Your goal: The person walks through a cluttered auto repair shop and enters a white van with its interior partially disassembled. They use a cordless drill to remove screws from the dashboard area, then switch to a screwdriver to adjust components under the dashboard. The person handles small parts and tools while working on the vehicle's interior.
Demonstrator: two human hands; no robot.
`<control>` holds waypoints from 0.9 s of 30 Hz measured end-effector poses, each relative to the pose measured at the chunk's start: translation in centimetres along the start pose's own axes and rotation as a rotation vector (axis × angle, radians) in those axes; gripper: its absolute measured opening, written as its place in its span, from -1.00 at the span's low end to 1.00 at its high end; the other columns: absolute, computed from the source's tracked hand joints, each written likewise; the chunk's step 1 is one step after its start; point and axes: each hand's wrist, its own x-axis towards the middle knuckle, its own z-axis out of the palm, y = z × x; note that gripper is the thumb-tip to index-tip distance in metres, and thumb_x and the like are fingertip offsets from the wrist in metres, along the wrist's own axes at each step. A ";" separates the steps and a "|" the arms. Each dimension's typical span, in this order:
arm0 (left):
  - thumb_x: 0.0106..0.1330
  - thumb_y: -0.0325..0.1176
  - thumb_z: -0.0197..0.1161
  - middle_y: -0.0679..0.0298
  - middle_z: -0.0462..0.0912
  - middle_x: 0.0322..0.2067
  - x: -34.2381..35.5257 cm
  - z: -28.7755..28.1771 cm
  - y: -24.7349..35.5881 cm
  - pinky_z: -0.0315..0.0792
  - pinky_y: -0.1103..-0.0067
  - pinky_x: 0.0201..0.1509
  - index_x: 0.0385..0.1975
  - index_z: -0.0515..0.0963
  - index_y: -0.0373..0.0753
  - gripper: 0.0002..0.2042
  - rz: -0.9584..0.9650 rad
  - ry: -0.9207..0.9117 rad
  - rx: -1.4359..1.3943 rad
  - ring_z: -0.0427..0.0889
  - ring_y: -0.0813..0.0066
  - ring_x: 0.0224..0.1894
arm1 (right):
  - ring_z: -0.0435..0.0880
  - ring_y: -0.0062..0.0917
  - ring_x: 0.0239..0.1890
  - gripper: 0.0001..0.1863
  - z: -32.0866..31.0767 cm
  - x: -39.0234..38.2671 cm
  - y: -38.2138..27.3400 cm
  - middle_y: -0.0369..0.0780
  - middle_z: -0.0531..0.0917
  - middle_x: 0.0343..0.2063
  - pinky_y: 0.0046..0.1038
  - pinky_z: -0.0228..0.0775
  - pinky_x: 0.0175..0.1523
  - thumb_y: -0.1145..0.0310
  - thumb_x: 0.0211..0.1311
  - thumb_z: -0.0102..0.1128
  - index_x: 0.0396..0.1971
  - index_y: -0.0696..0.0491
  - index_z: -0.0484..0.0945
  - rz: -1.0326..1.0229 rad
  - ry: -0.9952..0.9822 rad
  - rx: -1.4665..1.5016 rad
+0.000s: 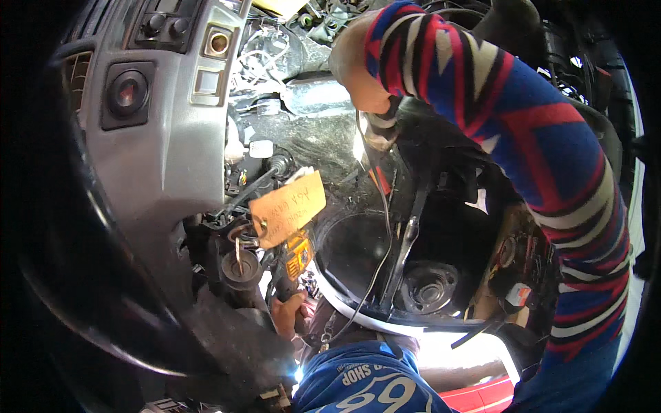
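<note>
My right arm, in a striped sleeve, arches up from the lower right. At its end my right hand [361,76] is bent down and closed, its fingertips mostly hidden. A thin cable [387,227] hangs from beneath it, beside a bright glare. The cable curves down to a small metal clip [326,339] by my shirt. My left hand [288,315] is low in the middle with fingers curled round something dark that I cannot make out. Above it, a key [239,256] sits in the ignition lock [241,270], carrying an orange paper tag [289,208] and a yellow-black tag [299,255].
The grey dashboard panel [172,151] with a round switch [128,90] fills the left. Loose wiring [265,58] lies exposed under it. A dark door panel with a round speaker [430,288] is at right of middle, and a red body edge [478,396] below.
</note>
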 end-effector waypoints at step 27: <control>0.26 -0.41 0.26 0.36 0.56 -0.65 -4.4 -3.2 -3.4 0.38 0.63 -0.48 -0.25 0.65 -0.34 -0.84 0.163 0.000 0.282 0.50 0.61 -0.63 | 0.71 -0.28 -0.43 -0.70 -3.2 -14.7 -4.8 -0.20 0.69 -0.59 -0.33 0.56 -0.24 0.15 -0.31 0.59 -0.55 0.00 0.76 -0.036 0.289 0.302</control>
